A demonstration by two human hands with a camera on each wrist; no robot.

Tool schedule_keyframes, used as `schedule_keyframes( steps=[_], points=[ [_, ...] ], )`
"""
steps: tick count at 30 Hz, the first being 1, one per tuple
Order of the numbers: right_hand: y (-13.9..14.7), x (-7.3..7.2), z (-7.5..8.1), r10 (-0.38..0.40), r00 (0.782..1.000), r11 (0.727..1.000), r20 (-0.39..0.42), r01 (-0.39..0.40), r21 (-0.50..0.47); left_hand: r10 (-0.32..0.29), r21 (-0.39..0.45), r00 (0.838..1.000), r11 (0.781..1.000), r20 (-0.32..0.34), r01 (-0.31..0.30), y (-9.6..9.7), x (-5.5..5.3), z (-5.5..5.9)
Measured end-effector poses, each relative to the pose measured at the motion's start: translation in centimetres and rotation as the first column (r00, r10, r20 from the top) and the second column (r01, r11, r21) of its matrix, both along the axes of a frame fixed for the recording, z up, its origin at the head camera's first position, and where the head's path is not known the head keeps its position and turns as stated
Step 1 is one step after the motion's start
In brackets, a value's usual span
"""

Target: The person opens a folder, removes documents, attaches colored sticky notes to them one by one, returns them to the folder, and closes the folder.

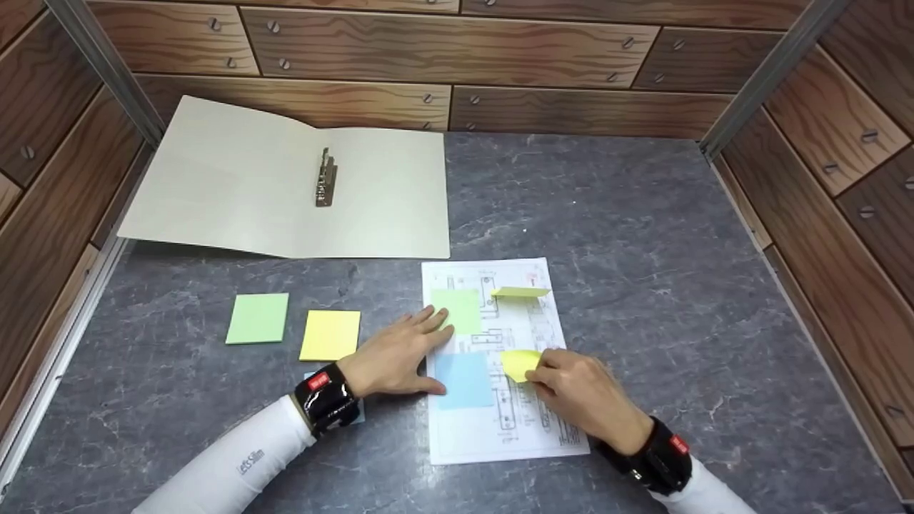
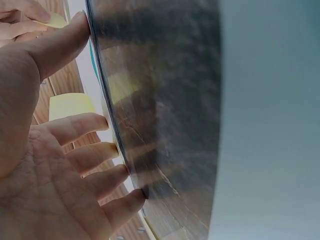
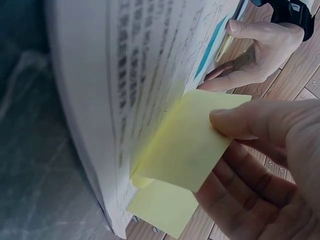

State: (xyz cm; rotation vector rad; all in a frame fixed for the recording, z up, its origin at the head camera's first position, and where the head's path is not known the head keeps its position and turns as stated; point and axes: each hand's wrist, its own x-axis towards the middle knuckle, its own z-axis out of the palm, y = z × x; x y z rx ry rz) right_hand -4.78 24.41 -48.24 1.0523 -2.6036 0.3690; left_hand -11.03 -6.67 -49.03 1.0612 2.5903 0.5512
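A sheet printed with technical drawings (image 1: 514, 446) lies on the grey table. My right hand (image 1: 589, 392) pinches a yellow sticky note (image 1: 518, 365) between thumb and fingers; in the right wrist view the note (image 3: 192, 142) slants up from the sheet, its lower edge at the print. My left hand (image 1: 396, 353) rests with spread fingers along the sheet's left edge, fingertips by a green sticky note (image 1: 463, 314) and thumb by a blue sticky note (image 1: 465, 385). Both of these lie flat on the sheet. Near its top right, another yellow sticky note (image 1: 523, 292) sticks up.
Left of the sheet lie a green note pad (image 1: 257, 319) and a yellow note pad (image 1: 330, 335). A blue pad (image 1: 359, 414) is mostly hidden under the left wrist. Behind them an open cream folder (image 1: 389, 193) with a metal clip (image 1: 325, 182) spreads out. Wood-patterned walls (image 1: 450, 46) surround the table.
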Motion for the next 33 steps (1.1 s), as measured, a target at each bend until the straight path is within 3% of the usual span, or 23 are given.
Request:
schedule_keyframes(
  steps=[7, 17, 33],
  points=[
    [0.06, 0.01, -0.33, 0.024, 0.999, 0.998, 0.033, -0.025, 0.052, 0.006, -0.018, 1.0, 1.0, 0.0, -0.006, 0.04, 0.06, 0.18],
    [0.0, 0.2, -0.67, 0.024, 0.99, 0.997, 0.14, -0.034, 0.073, 0.012, -0.011, 1.0, 1.0, 0.0, -0.012, 0.01, 0.14, 0.1],
    [-0.4, -0.27, -0.56, 0.058, 0.984, 0.989, 0.169, -0.08, 0.126, 0.008, -0.004, 1.0, 1.0, -0.001, -0.008, 0.05, 0.05, -0.03]
  ],
)
